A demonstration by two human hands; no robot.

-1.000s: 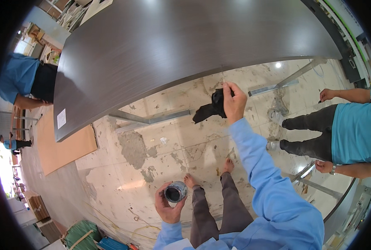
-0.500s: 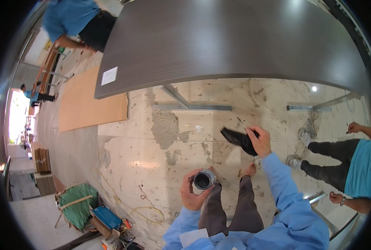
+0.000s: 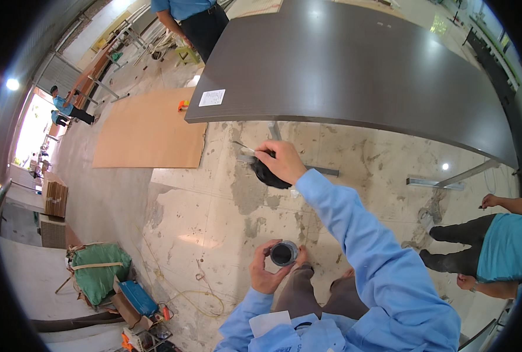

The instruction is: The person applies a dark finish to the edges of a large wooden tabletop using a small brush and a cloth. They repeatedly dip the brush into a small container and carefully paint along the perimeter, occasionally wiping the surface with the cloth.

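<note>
My left hand (image 3: 264, 273) is wrapped round a small round pot (image 3: 283, 253) with dark contents, held upright above my lap. My right hand (image 3: 285, 161) is stretched out ahead, its fingers closed on a black cloth (image 3: 267, 177) that hangs below them. A thin stick-like tool (image 3: 243, 145), perhaps a fine brush, sticks out from the same fingers; its exact kind is too small to tell. Beyond that hand lies the front edge of a large dark brown tabletop (image 3: 343, 64) on metal legs. A white label (image 3: 212, 97) is on its near left corner.
A tan board (image 3: 146, 132) lies on the floor at left, with an orange object (image 3: 183, 105) near its edge. A co-worker (image 3: 199, 26) stands beyond the tabletop; another (image 3: 510, 243) is at right. A green bundle (image 3: 100, 273) and a blue box (image 3: 138, 298) sit lower left.
My right hand has moved forward and left with the cloth and the thin tool, closer to the tabletop's edge. My left hand still holds the pot. The view has shifted left.
</note>
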